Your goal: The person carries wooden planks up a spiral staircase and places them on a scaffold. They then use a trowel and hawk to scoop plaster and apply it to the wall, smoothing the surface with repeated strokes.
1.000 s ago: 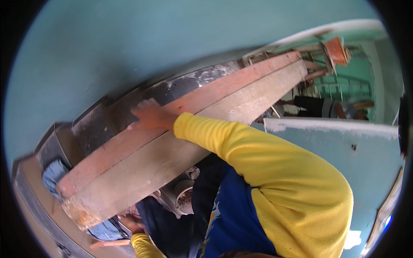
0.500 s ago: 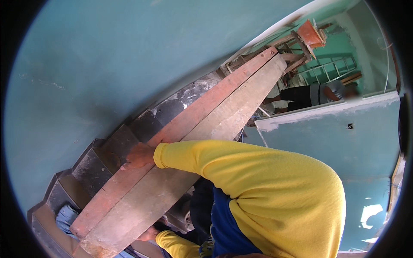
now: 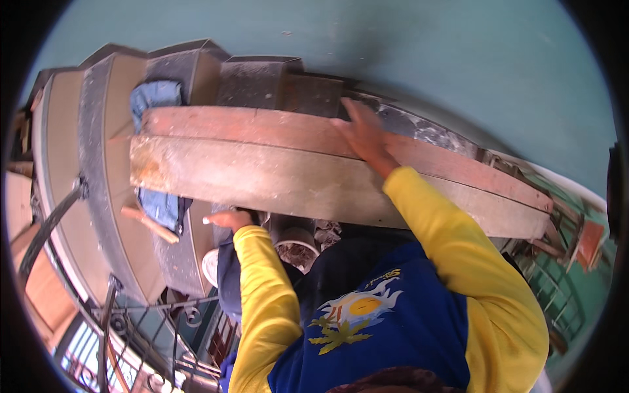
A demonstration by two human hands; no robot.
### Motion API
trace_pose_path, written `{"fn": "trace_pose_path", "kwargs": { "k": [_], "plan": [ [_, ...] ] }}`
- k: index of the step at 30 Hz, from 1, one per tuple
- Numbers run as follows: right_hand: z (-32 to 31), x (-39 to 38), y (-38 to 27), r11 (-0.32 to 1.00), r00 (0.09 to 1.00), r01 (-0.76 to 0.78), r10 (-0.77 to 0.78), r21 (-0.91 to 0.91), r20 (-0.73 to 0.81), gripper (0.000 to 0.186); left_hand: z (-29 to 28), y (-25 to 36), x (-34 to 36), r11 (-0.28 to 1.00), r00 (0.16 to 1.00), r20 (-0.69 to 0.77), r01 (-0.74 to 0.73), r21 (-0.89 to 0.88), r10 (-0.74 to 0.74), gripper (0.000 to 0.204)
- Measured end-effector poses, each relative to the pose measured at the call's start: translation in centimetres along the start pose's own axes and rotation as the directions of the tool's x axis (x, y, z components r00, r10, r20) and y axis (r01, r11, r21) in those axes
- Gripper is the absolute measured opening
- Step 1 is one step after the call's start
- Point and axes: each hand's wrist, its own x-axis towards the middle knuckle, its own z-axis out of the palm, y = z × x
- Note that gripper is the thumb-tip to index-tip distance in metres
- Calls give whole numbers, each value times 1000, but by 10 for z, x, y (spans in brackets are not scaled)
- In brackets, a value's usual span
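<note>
Two long planks lie side by side across the view, a reddish one (image 3: 262, 124) on the far side and a pale, dusty one (image 3: 295, 177) on the near side. My right hand (image 3: 367, 136) is over the reddish plank, slightly blurred. Its fingers are spread, and I see nothing in them. At the near edge of the pale plank is my left hand (image 3: 230, 219), one digit stretched out to the left. The plank's edge hides its other fingers, so whether it bears on the wood is unclear.
Dark-edged stair steps (image 3: 98, 170) climb at the left. Blue cloth (image 3: 156, 98) lies on them by the plank ends, near a wooden stick (image 3: 151, 224). A bucket (image 3: 298, 249) stands beneath the planks. There is a metal railing (image 3: 49, 229) at lower left and a bluish wall (image 3: 419, 46) behind.
The view has turned, so the planks now run nearly level. My right hand, earlier at the reddish plank's far edge, now has its fingers spread. My left hand stays by the pale plank's near edge.
</note>
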Motion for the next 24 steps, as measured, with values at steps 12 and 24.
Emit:
{"fn": "trace_pose_path", "kwargs": {
  "k": [12,24],
  "plan": [
    [-104,-143,129,971,992,-121,125,-208,8,87,16,-100,-226,-426,-89,996,-901,-79,4,63],
    [-91,-143,147,986,994,-70,57,-152,-88,86,19,-111,-211,-438,-192,979,-887,-145,66,74]
  ]
}}
